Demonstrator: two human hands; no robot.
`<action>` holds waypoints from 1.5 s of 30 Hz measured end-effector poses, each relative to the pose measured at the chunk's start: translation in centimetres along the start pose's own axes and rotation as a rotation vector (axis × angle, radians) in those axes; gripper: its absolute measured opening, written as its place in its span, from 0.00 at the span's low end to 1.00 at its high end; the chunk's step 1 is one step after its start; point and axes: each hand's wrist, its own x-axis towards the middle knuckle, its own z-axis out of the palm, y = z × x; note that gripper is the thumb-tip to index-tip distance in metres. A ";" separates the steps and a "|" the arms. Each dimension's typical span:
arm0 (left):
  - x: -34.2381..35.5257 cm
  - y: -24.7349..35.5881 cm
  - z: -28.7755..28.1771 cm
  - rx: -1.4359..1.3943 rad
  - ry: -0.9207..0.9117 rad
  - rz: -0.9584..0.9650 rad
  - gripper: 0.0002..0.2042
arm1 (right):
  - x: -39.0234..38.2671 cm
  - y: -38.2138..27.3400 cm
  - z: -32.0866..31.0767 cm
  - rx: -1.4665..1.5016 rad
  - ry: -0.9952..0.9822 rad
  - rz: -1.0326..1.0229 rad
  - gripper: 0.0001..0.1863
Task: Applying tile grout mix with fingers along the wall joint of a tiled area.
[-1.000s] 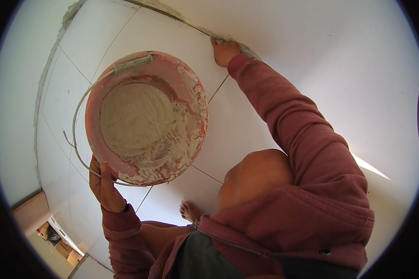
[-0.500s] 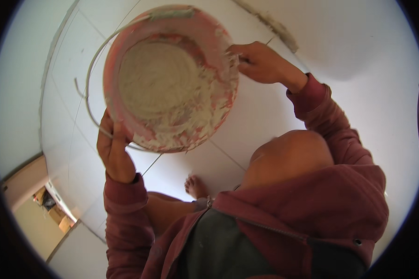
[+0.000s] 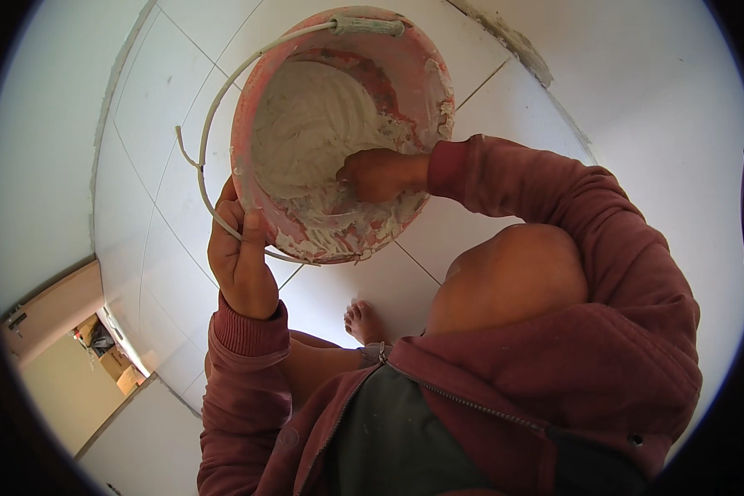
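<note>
A red plastic bucket (image 3: 248, 124), smeared with plaster, stands tilted toward me on the tiles. Wet greyish-white plaster (image 3: 306, 116) fills its bottom, and lumpy remains cling to the near inner wall. My left hand (image 3: 244, 256) grips the bucket's near-left rim, thumb on the inside, fingers partly hidden on the outside. Inside the bucket is my right hand (image 3: 380, 175), its fingers closed at the plaster's near edge. Whatever it holds is hidden by the hand and plaster. The wire bail handle (image 3: 215, 103) with a pale grip (image 3: 368, 26) hangs over the far and left rim.
White floor tiles (image 3: 178, 169) lie around the bucket. A rough mortar strip (image 3: 504, 37) runs along the wall's foot at the far right. My bare foot (image 3: 364, 322) and raised knee (image 3: 512, 277) are close to the bucket. At lower left is a doorway (image 3: 66, 372) with boxes beyond.
My right hand has moved from the bucket's right rim down into the plaster. The plaster's surface now shows ridges. In the picture, bucket and left hand sit farther right.
</note>
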 end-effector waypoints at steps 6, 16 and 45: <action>-1.5 1.0 0.9 -0.032 0.107 -0.169 0.11 | -8.6 2.5 -4.3 0.501 0.596 -0.381 0.16; -1.4 2.4 2.2 0.085 0.068 -0.100 0.07 | -11.3 17.8 -7.7 -0.490 0.753 0.770 0.32; -1.1 1.9 2.3 0.116 0.031 -0.116 0.16 | -12.7 21.1 -2.9 -0.597 0.809 0.800 0.30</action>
